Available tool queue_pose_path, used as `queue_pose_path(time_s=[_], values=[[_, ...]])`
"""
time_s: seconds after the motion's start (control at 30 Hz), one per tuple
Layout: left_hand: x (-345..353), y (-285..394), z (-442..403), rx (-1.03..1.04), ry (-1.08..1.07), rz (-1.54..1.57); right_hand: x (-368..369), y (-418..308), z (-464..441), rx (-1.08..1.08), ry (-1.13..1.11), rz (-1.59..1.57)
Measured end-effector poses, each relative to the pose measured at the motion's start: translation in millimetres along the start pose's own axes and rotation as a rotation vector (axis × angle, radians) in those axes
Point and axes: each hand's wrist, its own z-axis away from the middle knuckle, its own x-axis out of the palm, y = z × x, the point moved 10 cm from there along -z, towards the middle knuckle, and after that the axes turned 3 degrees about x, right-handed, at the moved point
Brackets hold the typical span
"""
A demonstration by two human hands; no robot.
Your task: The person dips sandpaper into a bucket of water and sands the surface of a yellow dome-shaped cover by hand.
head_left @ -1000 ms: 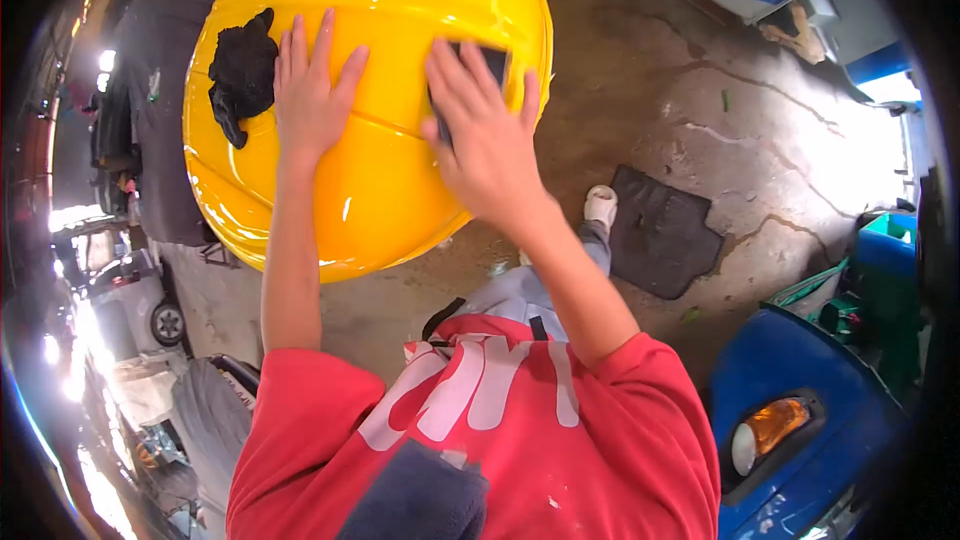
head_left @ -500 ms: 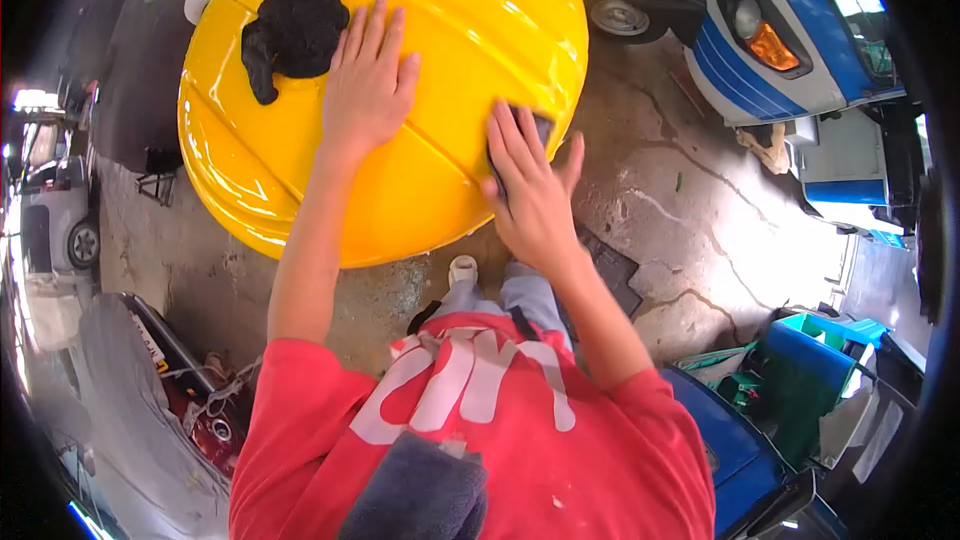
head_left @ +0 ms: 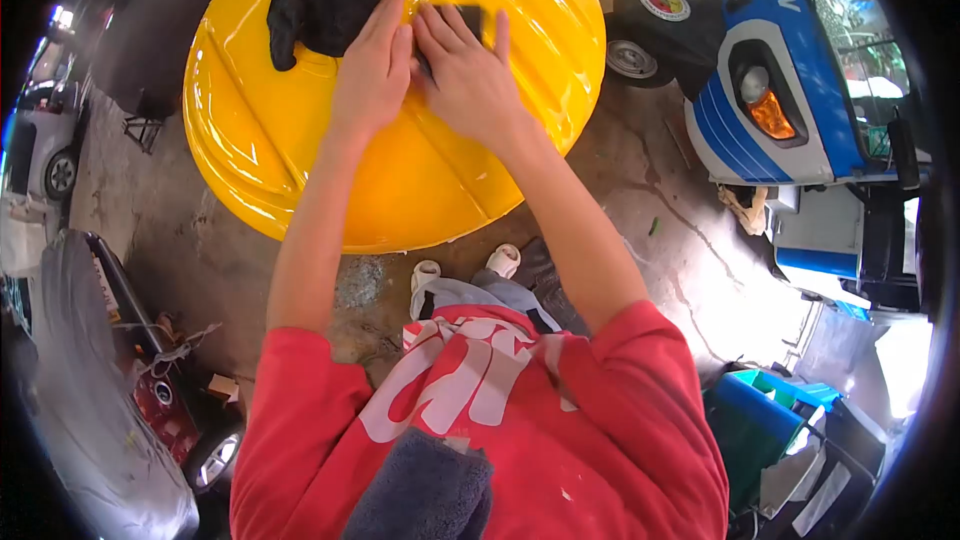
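Observation:
A glossy yellow panel [head_left: 400, 190] with raised ridges lies in front of me. On its upper left part rests a crumpled black cloth [head_left: 330, 2]. My left hand [head_left: 372, 75] lies on the panel just right of the cloth, its fingers stretched out side by side. Beside it, my right hand [head_left: 468, 75] presses a flat dark pad [head_left: 470, 18] against the yellow surface, partly hiding it under the palm and fingers. The two hands are close together near the middle of the panel.
A blue and white vehicle front [head_left: 760, 90] stands at the right. Below it are a blue and green bin [head_left: 760, 410] and scattered parts. A covered vehicle [head_left: 90, 390] stands at the lower left. A grey towel [head_left: 420, 490] hangs at my chest.
My right hand has moved left and up with the dark pad, from the panel's right side to beside my left hand. The view has shifted, showing more of the blue and white vehicle.

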Motion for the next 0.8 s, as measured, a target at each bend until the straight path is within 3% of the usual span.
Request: queue_pose_path(time_s=[0.07, 0.2, 0.3, 0.47, 0.67, 0.8], values=[[-12, -6, -2, -0.026, 0.075, 0.154, 1, -7, -1, -0.037, 0.009, 0.012], [-15, -8, -1, -0.051, 0.128, 0.233, -40, 11, 112, 0.082, -0.135, -0.023], [-11, -8, 1, -0.045, 0.111, 0.211, -33, 8, 88, 0.043, -0.095, 0.080], [-11, -11, -1, -0.112, 0.088, 0.370, 6, -9, -31, -0.093, 0.047, 0.040], [-20, -8, 2, -0.114, 0.209, 0.453, -31, 5, 78, 0.014, -0.126, 0.106], [-22, -13, 4, -0.138, 0.229, 0.558, 9, -5, -46, -0.124, 0.003, 0.044]])
